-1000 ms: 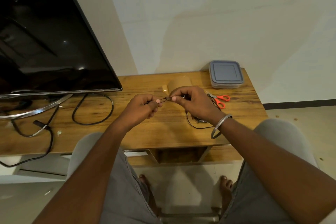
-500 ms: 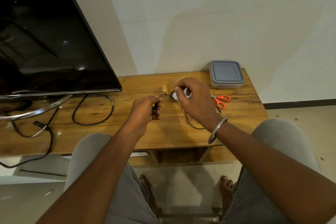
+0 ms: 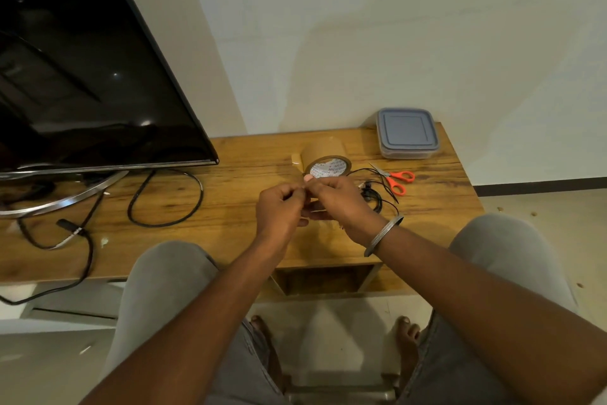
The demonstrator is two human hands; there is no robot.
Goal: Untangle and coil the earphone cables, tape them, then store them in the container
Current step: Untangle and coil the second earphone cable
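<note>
Over the table (image 3: 230, 227), curled hands (image 3: 279, 210) (image 3: 340, 201) meet, apparently pinching earphone cable (image 3: 377, 199).

We face a plain off-white wall (image 3: 394, 26); against it stands a long honey-brown wooden table (image 3: 230, 233); a large black flat-screen television (image 3: 82, 76) occupies its left; pale speckled floor (image 3: 545, 204) lies rightward.

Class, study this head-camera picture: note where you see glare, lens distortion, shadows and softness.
Head view: small glare spots and reflections sit on the dark television screen; the wide lens skews the table; a broad faint shadow darkens the wall above the tape roll; the left hand and right hand look slightly soft, so what the fingers pinch is unreadable.
</note>
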